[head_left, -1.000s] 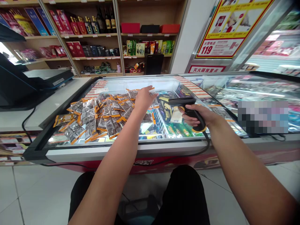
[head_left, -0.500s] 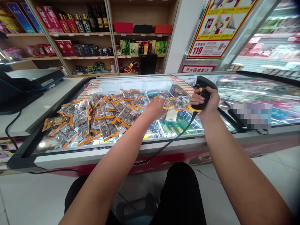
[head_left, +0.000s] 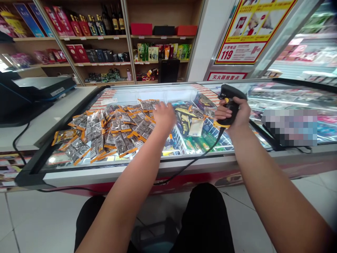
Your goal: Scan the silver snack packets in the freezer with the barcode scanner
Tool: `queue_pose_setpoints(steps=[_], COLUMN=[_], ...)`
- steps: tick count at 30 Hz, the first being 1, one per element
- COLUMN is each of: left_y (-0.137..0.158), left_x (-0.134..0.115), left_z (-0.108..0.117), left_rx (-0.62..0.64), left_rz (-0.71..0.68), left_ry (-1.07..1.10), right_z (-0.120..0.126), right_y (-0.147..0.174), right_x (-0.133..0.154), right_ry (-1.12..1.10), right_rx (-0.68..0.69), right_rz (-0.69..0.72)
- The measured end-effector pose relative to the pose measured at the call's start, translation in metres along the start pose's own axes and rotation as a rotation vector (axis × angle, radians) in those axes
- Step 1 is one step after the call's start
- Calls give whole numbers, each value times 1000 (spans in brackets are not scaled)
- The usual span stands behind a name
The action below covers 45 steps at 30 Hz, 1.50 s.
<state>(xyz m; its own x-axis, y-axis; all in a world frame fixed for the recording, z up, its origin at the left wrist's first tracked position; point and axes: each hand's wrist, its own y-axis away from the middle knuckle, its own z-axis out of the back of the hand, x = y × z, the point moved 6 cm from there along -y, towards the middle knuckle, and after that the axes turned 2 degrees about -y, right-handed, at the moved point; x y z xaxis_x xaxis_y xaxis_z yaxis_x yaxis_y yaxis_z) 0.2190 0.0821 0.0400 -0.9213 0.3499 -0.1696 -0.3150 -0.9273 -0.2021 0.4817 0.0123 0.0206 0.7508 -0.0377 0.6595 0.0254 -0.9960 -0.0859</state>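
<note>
My right hand (head_left: pixel 238 114) grips a black and yellow barcode scanner (head_left: pixel 228 103) above the glass top of a chest freezer, its cable (head_left: pixel 195 162) hanging down to the left. My left hand (head_left: pixel 165 116), a little blurred, is over the right edge of a pile of small snack packets (head_left: pixel 122 123). Its fingers are apart, and nothing shows in them. The packets are clear and dark with orange edges. Right of that hand, a few more packets (head_left: pixel 196 111) lie on the glass beside a pale paper-like piece (head_left: pixel 196 127).
Below the glass, the freezer (head_left: pixel 86 175) holds wire baskets with green and blue packages. A counter (head_left: pixel 58 116) with a dark machine stands at the left. At the right, a blurred-out object (head_left: pixel 289 127) rests on the freezer. Shelves (head_left: pixel 100 37) with boxes and bottles line the back.
My left hand has moved left, from the packets on the right to the edge of the pile. My right hand keeps the scanner raised. The view has shifted slightly.
</note>
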Motion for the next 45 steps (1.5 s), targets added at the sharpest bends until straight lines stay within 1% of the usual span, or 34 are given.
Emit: queue_pose_setpoints(steps=[1,3,6,9,11,13,15,17,18,20,25,29,34,39,45], left_y=[-2,-5,-9,-17,-25,-34,-40,-44,-44,-44,-39,-32,-27,-27,-30], left_x=[15,35,48,50,47,45,43,41,40,37,34,31,28,26,27], left_z=[2,2,1,-2,-2,-2,-5,-13,-17,-21,-18,-11,-5,-5,-5], left_rx=[16,49,45,31,8,-48,-83,-73,-56,-43,-37,-21,-32,-51,-94], left_rz=[84,160,172,131,77,61,104,170,196,214,199,195,174,158,148], left_ry=[-8,-10,57,265,375,500,717,962,1039,1108,1079,1040,1031,1026,982], right_z=[-3,-10,-19,-23,-24,-25,-26,-27,-28,-29,-33,-34,-33,-34,-33], right_y=[0,2,9,15,16,16,16,16,16,17,20,21,21,22,20], right_x=[-2,-9,-28,-42,-47,-49,-48,-47,-46,-47,-50,-49,-49,-49,-51], right_ry=[47,174,395,541,585,606,611,602,598,601,655,674,667,686,711], right_rx=[18,64,99,75,70,85,99,111,114,112,103,106,108,99,132], right_rz=[-24,-112,-302,-410,-429,-432,-422,-396,-383,-379,-410,-407,-396,-395,-404])
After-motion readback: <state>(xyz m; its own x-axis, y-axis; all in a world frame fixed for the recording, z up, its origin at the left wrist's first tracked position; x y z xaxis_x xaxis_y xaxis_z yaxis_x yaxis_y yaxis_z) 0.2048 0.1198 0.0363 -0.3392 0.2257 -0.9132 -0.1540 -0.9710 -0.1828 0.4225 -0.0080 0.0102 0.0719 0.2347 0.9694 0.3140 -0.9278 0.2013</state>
